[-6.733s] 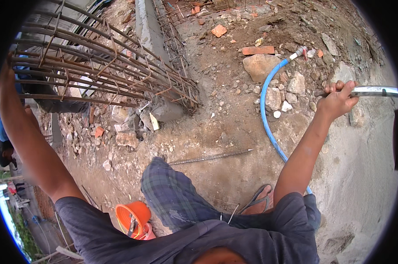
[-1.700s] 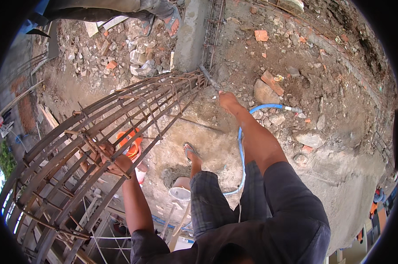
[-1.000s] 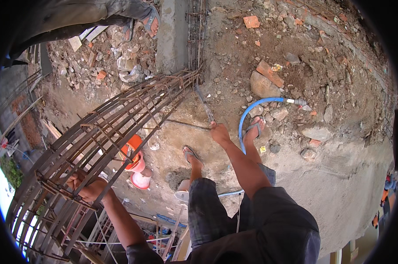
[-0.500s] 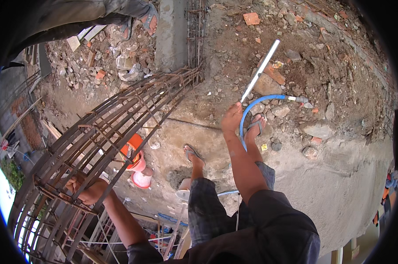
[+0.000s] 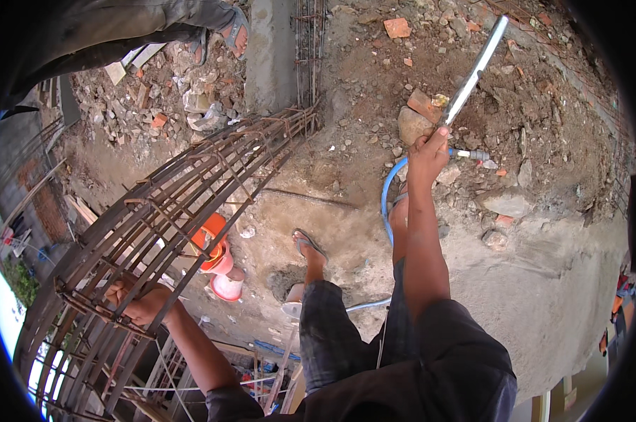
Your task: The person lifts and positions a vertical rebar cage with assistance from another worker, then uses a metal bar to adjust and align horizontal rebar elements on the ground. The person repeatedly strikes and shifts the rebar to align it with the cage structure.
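My right hand [image 5: 430, 149] grips the lower end of a long white pipe [image 5: 473, 70] that slants up to the right over the rubble. My left hand [image 5: 141, 301] holds a tie of the rusty rebar cage [image 5: 191, 204], which lies tilted from the lower left up toward a concrete column [image 5: 270, 49]. A blue hose [image 5: 387, 200] curves on the ground beside my right forearm. My feet in sandals [image 5: 308, 245] stand on the dirt.
Orange and pink buckets [image 5: 216, 254] sit under the cage. Broken bricks and stones [image 5: 420, 116] litter the earth. Another person's leg and sandalled foot [image 5: 226, 24] are at the top left. Below left lie more rebar and lower ground.
My right hand has taken hold of the white pipe and lifted it, so it now points up to the right. My left hand has slid down the cage and stays there.
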`<state>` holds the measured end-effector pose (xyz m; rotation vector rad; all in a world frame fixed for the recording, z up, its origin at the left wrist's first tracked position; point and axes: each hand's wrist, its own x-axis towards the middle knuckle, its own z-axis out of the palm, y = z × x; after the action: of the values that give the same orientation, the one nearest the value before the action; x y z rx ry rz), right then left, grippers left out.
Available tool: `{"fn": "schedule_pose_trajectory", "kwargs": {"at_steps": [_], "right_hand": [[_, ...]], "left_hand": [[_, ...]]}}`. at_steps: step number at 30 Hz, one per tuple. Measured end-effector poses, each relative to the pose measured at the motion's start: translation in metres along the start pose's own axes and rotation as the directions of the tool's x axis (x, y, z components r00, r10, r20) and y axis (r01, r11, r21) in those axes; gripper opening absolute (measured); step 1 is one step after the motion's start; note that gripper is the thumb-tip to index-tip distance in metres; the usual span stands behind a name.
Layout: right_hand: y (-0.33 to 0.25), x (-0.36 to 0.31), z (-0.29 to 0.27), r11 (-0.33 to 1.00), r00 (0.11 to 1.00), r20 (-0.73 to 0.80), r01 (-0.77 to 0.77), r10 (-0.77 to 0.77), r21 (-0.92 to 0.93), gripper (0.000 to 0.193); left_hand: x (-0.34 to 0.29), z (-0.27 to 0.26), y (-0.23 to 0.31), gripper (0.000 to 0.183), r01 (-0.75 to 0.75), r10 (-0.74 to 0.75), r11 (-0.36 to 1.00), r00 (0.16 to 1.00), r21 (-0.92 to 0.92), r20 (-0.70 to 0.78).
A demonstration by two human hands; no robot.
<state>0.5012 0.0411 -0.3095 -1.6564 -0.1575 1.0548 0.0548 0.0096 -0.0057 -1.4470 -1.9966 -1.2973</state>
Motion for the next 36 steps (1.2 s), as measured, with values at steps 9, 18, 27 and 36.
{"fn": "schedule_pose_trajectory", "kwargs": {"at_steps": [9, 18, 27, 36], "right_hand": [[0.193, -0.122, -0.014, 0.598, 0.673, 0.361, -0.15, 0.645, -0.788, 0.056], [0.031, -0.044, -0.003, 0.951, 0.936, 0.206, -0.248, 0.285, -0.187, 0.05], [0.14, -0.106, 0.02, 0.788, 0.991, 0.077, 0.131, -0.106, -0.601, 0.047], [0.205, -0.22, -0.09, 0.269, 0.558, 0.265, 0.076, 0.787, -0.96, 0.055]], "left_hand": [[0.002, -0.022, -0.025, 0.015, -0.136, 0.11, 0.973, 0.984, 0.184, 0.143], [-0.002, 0.013, 0.009, 0.02, 0.07, -0.075, 0.992, 0.996, -0.1, -0.045], [0.003, 0.001, 0.0, 0.022, 0.091, -0.091, 0.993, 0.996, -0.078, -0.005], [-0.005, 0.017, 0.033, 0.035, 0.319, -0.303, 0.915, 0.948, -0.247, 0.101]]}}
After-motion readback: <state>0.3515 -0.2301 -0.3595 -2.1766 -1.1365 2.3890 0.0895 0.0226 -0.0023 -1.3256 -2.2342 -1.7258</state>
